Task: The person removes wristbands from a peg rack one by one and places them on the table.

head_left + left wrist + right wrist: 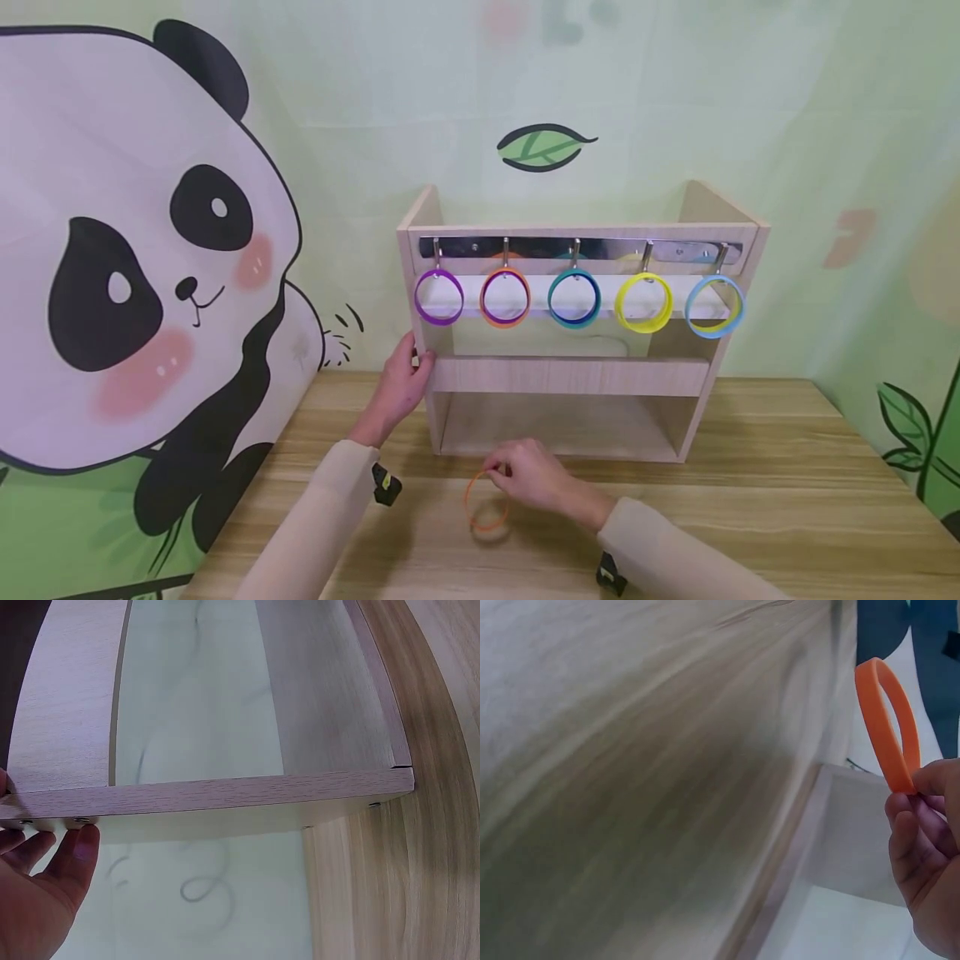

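Down by the table, in front of a small wooden shelf (570,375), my right hand (534,477) pinches an orange silicone wristband (487,527). The right wrist view shows the band (881,727) held at one end between thumb and fingertips, its loop standing away from the hand (934,847). My left hand (396,385) grips the shelf's left side panel. Seen from the left wrist, the fingers (64,874) lie against the panel's outer face, and one fingertip shows at its front edge.
A metal hook rail (551,248) runs across the shelf's upper front. From its hooks hang wristbands: purple (417,300), orange with purple (483,304), teal with dark blue (552,308), yellow (621,312) and light blue with yellow (741,308). The shelf stands on a wood-grain table (795,475) against a panda-print backdrop (360,167).
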Available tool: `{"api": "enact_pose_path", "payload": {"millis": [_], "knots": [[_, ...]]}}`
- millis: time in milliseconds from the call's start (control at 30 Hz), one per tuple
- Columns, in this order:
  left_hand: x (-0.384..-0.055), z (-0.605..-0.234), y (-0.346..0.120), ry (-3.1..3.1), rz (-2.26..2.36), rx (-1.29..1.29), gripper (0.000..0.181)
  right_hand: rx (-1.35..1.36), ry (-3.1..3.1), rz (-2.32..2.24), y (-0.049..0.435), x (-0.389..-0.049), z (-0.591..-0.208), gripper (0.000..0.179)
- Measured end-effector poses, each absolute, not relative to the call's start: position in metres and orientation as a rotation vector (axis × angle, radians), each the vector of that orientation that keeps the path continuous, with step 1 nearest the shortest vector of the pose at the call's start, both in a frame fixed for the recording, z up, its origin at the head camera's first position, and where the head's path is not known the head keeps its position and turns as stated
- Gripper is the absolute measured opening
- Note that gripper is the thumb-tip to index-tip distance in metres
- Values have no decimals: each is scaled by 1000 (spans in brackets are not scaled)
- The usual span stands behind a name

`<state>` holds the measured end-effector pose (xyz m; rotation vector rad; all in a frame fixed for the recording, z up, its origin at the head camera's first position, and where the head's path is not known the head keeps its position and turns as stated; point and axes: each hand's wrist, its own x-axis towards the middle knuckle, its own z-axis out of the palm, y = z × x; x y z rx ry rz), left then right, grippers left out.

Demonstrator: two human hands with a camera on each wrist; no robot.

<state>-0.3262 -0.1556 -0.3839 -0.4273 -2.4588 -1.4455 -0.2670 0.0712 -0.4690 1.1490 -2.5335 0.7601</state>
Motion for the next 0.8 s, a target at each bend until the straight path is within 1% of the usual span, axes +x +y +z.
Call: {"api": "enact_pose_path", "payload": {"millis": [333,633,800], "knots": [[-327,-386,-155,-2463,-1447,-426,48,1245,-2607,730,69,-278,-484,6],[-328,-385,-156,-2458,-1437,-422,49,1239,-2669,711,60,-289,-491,7],[-329,-386,-155,-2464,-1431,-415,49,1205,-2719,818,56,-294,-492,9]]}}
